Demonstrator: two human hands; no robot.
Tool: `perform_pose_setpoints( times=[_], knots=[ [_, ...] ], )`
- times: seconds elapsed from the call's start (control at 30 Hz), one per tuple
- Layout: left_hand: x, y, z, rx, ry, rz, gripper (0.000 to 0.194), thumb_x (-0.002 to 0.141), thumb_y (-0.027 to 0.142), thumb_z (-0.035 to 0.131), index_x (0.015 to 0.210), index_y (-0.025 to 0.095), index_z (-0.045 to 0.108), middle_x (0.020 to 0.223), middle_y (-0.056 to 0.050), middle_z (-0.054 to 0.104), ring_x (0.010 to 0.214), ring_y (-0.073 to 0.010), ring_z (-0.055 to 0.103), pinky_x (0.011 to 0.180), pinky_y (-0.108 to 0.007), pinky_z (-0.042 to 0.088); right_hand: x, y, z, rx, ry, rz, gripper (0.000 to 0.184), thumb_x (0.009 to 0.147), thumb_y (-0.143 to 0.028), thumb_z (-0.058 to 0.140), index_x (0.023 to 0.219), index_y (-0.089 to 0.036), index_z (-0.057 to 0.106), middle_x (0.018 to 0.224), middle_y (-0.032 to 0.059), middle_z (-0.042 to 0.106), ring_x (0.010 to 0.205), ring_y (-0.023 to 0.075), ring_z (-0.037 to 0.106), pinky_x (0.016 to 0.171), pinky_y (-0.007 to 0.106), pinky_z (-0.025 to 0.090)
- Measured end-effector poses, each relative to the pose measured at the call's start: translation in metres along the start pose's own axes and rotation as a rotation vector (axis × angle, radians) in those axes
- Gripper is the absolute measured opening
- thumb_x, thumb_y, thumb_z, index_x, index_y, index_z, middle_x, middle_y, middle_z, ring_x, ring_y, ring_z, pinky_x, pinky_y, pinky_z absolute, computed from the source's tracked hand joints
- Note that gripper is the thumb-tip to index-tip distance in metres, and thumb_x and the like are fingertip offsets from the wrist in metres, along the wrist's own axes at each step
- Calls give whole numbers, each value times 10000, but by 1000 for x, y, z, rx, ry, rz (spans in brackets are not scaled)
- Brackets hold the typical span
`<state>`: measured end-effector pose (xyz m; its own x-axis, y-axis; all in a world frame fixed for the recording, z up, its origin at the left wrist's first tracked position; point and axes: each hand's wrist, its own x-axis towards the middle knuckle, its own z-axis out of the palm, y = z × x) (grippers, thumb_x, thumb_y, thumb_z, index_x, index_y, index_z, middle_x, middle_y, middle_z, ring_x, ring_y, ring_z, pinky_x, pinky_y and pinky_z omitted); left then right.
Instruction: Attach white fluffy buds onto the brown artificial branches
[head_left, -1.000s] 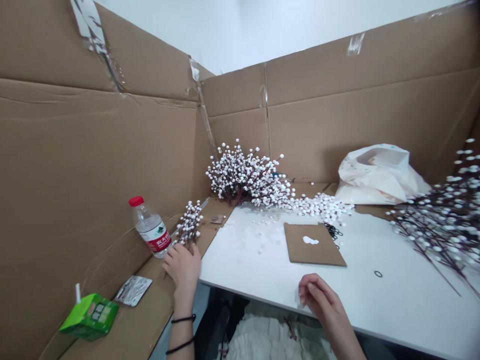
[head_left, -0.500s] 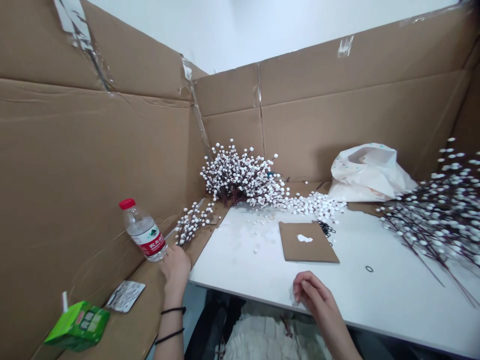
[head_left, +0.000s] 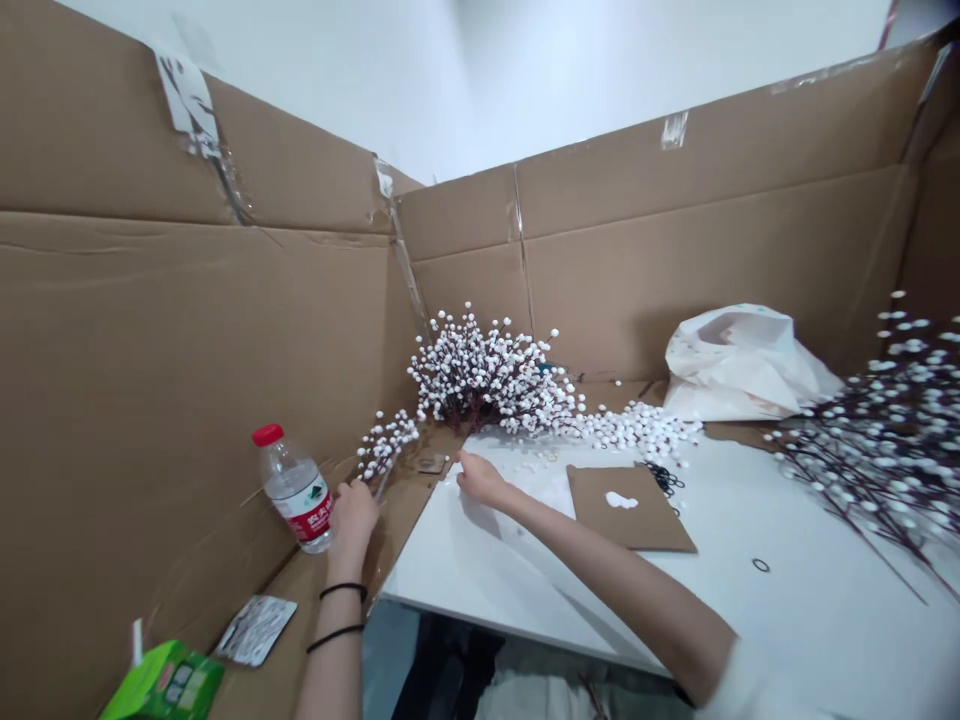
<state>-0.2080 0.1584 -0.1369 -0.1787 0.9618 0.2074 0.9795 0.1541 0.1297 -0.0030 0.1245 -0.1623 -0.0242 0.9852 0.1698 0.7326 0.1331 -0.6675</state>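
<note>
My left hand (head_left: 352, 515) is closed round the stem of a small white-berry sprig (head_left: 384, 443), held just off the left edge of the white table (head_left: 750, 620) beside a water bottle (head_left: 295, 489). My right hand (head_left: 478, 477) reaches across to the table's far left corner. Its fingers are pinched together among loose white beads (head_left: 525, 462); what they hold is too small to see. A large heap of white-berry branches (head_left: 487, 375) lies in the corner just behind.
Cardboard walls (head_left: 187, 330) enclose the table. A brown card with a white glue blob (head_left: 626, 503), black rubber rings (head_left: 664, 478), a white plastic bag (head_left: 742, 365), more berry branches (head_left: 877, 440) at right, a green drink carton (head_left: 165, 685) and a blister pack (head_left: 255, 628) at left.
My right hand has left the table's near edge and stretched forward-left to the far corner. The left hand moved the sprig slightly forward, tilting it toward the heap.
</note>
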Motion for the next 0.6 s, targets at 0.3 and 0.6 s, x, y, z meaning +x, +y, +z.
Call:
perform_pose_setpoints(
  times=[0.3, 0.6],
  knots=[
    [1, -19, 14, 23, -107, 15, 379, 836, 165, 288, 1104, 77, 542, 1120, -223, 553, 982, -310, 605, 787, -383, 480, 69, 21, 42, 65, 93, 61, 254, 774, -163, 531, 1009, -212, 615, 1054, 44, 631, 980, 176, 549, 779, 236, 361],
    [5, -29, 30, -32, -114, 95, 435, 859, 379, 345, 1107, 82, 545, 1141, -215, 556, 1031, -324, 581, 842, -407, 473, 73, 26, 53, 151, 202, 174, 143, 769, -202, 544, 877, -172, 633, 947, 59, 641, 891, 177, 548, 735, 252, 365]
  ],
)
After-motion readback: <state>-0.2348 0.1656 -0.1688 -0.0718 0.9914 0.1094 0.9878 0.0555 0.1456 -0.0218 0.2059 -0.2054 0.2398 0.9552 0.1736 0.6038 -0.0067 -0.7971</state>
